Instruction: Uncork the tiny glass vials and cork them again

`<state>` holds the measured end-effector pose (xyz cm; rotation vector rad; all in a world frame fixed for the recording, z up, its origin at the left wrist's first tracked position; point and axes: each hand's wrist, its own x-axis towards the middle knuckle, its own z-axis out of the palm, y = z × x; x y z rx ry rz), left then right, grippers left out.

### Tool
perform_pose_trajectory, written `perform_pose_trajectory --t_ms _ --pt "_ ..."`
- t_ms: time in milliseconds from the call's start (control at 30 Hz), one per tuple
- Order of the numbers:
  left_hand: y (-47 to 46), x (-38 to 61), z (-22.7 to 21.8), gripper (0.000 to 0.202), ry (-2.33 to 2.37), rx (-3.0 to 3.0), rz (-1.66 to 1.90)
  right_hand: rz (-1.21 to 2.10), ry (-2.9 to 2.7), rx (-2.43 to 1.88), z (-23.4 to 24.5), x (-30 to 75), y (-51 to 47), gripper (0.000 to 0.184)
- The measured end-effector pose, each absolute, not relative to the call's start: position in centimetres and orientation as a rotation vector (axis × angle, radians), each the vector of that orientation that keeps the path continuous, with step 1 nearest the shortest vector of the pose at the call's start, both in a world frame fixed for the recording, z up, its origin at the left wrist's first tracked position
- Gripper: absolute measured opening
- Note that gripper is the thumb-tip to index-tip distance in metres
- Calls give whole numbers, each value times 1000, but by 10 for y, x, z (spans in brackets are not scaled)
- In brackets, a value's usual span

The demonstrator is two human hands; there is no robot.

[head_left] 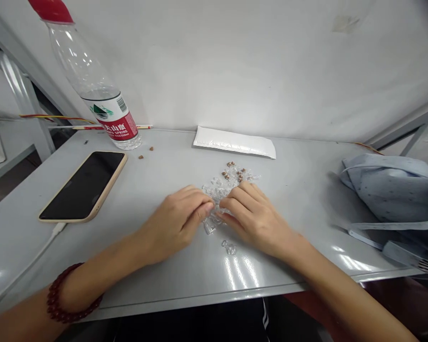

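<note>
Vials of clear glass (pixel 219 190), tiny and loosely heaped, lie on a pale grey metal table (pixel 157 164), and this heap serves as the reference for everything else. Small brown cork stoppers (pixel 232 171) gather along the heap's far side. The left hand (pixel 174 225), wearing a dark red bead bracelet (pixel 69 294), and the right hand (pixel 255 218) meet at the heap's near edge. The left hand's fingers (pixel 203 209) are drawn narrowly together, while the right hand's fingers (pixel 238 194) curve lightly over the glass. Whether either hand is holding a vial cannot be told, since the fingertips hide what lies between them. Such small, light pieces probably explain why both hands work so close together. One loose vial (pixel 228 247) lies just beyond the heap on the near side.

Well left of the heap is a black smartphone in a beige case (pixel 82 186), its white charging cable (pixel 39 256) probably explaining its place near the table's edge. Farther left and beyond stands a clear plastic water bottle with a red cap (pixel 92 80). A white padded envelope (pixel 234 142) lies beyond the heap, and a crumpled pale blue cloth bag (pixel 388 185) sits well to its right.
</note>
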<state>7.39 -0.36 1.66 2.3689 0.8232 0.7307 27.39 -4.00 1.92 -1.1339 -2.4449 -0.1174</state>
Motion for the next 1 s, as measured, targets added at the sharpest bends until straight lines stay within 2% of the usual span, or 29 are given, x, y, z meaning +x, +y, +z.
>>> perform_pose_trajectory --t_ms 233,567,633,833,1000 --pt "21 45 19 14 933 2543 605 284 -2296 -1348 28 310 -28 11" --pt "20 45 17 30 806 2503 407 541 -2343 -1496 30 322 -24 11" --pt "18 47 14 26 784 2490 389 559 -2300 -1501 33 326 -24 13" --pt "15 59 -3 7 810 2663 516 548 -2133 -1679 44 351 -22 14" --pt "18 61 -12 16 781 2668 596 729 -2201 -1780 42 363 -21 25"
